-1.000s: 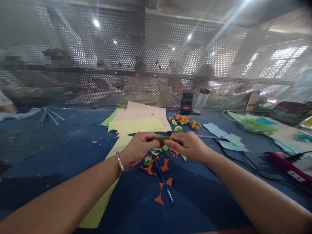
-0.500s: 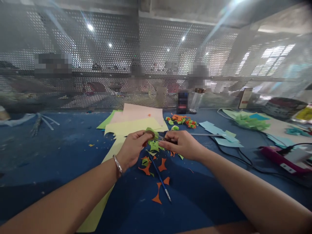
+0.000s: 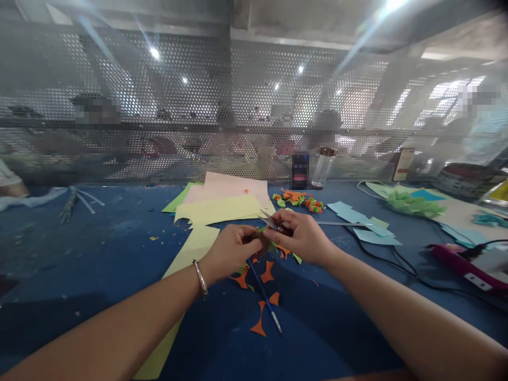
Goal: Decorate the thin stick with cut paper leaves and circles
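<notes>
My right hand (image 3: pixel 304 235) is closed around a pair of scissors (image 3: pixel 273 223), their blades pointing left and away from me. Close beside it, my left hand (image 3: pixel 234 248) pinches a small green paper piece (image 3: pixel 261 230), mostly hidden by the fingers. The two hands nearly meet above the table. Beneath them lie orange paper scraps (image 3: pixel 267 271), some green ones, and a blue pen-like stick (image 3: pixel 264 293) with a silvery tip. Large yellow paper sheets (image 3: pixel 222 209) and a pink sheet (image 3: pixel 236 185) spread just beyond my hands.
Orange and green paper curls (image 3: pixel 304 198) sit behind my right hand, near a glass bottle (image 3: pixel 322 168) and a dark phone-like object (image 3: pixel 300 170). Light blue paper pieces (image 3: pixel 349 212), a black cable (image 3: pixel 369 251) and a magenta power strip (image 3: pixel 456 264) lie right. A perforated metal screen (image 3: pixel 170 106) stands behind.
My left hand has lowered and turned, covering most of the green paper. The scissors have come away from the paper and now point up and left. The view has shifted slightly.
</notes>
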`<move>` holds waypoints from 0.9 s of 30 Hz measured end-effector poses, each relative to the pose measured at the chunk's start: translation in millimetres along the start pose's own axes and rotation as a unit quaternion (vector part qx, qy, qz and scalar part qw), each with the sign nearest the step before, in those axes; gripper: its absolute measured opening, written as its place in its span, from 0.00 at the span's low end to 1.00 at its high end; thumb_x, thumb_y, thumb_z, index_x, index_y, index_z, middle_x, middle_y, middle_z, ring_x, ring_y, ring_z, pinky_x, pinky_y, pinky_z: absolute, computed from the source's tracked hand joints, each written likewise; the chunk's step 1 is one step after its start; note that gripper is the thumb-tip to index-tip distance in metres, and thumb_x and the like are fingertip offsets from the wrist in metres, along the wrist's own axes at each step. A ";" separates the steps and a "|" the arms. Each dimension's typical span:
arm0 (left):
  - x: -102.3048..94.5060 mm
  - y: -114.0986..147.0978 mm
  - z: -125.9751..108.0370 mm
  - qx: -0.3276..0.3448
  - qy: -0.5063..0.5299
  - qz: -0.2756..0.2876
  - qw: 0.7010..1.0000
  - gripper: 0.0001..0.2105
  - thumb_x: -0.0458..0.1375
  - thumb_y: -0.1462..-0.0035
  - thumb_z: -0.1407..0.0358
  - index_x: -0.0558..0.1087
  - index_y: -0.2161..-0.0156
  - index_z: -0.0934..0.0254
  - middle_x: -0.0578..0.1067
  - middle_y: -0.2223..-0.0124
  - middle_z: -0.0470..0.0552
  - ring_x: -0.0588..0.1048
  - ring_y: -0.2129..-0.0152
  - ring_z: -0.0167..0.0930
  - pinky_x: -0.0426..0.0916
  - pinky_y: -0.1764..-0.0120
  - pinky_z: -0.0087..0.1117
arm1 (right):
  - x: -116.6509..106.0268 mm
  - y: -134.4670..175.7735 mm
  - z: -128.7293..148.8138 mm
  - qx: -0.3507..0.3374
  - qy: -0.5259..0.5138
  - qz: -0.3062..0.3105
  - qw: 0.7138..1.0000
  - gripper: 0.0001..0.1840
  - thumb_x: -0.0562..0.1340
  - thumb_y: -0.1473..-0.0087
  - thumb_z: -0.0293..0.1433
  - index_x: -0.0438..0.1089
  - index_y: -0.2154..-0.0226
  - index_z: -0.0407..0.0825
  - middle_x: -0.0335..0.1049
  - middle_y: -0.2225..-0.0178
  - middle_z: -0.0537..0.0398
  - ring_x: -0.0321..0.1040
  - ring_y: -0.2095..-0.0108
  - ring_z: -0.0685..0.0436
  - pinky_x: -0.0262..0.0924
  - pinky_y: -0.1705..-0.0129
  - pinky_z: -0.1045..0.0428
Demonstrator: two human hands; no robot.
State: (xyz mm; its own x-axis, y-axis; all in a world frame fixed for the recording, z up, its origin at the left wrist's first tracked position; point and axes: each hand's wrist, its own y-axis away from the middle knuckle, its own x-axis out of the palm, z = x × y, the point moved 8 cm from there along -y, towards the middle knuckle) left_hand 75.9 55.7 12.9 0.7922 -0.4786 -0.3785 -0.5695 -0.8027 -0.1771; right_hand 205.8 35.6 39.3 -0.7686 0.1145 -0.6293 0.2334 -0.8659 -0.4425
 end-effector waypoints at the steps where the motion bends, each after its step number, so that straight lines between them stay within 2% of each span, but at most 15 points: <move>1: 1.2 0.8 -0.9 0.001 -0.011 0.004 1.000 0.10 0.58 0.44 0.64 0.77 0.73 0.64 0.76 0.75 0.48 0.70 0.76 0.27 0.63 0.70 0.27 | 1.9 0.1 0.9 -0.002 0.000 0.006 1.000 0.12 0.62 0.44 0.39 0.64 0.70 0.48 0.58 0.77 0.62 0.53 0.76 0.52 0.48 0.74 0.54; 7: 2.4 1.7 -1.4 -0.004 -0.003 0.000 1.000 0.09 0.59 0.45 0.64 0.77 0.73 0.64 0.76 0.75 0.47 0.71 0.76 0.28 0.64 0.70 0.28 | 5.7 1.1 5.6 -0.006 0.019 0.023 1.000 0.08 0.61 0.45 0.35 0.66 0.70 0.48 0.59 0.77 0.62 0.53 0.76 0.52 0.48 0.74 0.55; 12: 1.9 1.6 0.4 -0.013 0.078 -0.019 0.997 0.07 0.62 0.47 0.63 0.78 0.66 0.65 0.77 0.70 0.49 0.73 0.73 0.29 0.66 0.67 0.29 | 1.4 0.4 6.9 -0.007 0.027 0.007 1.000 0.07 0.61 0.46 0.34 0.64 0.72 0.48 0.58 0.78 0.62 0.52 0.77 0.52 0.47 0.74 0.55; 23: -3.4 -1.9 1.8 -0.005 0.140 -0.015 0.990 0.05 0.61 0.44 0.65 0.76 0.67 0.65 0.73 0.72 0.47 0.68 0.74 0.25 0.63 0.68 0.27 | -8.2 -2.5 -7.1 0.015 0.010 -0.017 1.000 0.10 0.60 0.42 0.37 0.66 0.70 0.48 0.59 0.76 0.61 0.53 0.75 0.52 0.49 0.72 0.53; 27: -8.3 -3.1 8.7 -0.025 0.173 -0.050 0.983 0.05 0.63 0.45 0.64 0.75 0.66 0.65 0.74 0.70 0.47 0.68 0.74 0.25 0.63 0.67 0.27 | -8.3 -1.7 -3.0 0.015 -0.018 -0.012 1.000 0.15 0.61 0.42 0.42 0.65 0.71 0.48 0.57 0.76 0.62 0.51 0.76 0.52 0.47 0.73 0.53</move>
State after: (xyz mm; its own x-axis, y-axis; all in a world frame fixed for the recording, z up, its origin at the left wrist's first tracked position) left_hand 69.2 65.3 8.7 0.8757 -0.4821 -0.0279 -0.4805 -0.8642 -0.1492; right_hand 213.6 37.6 43.4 -0.7952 0.1190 -0.5945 0.1961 -0.8774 -0.4378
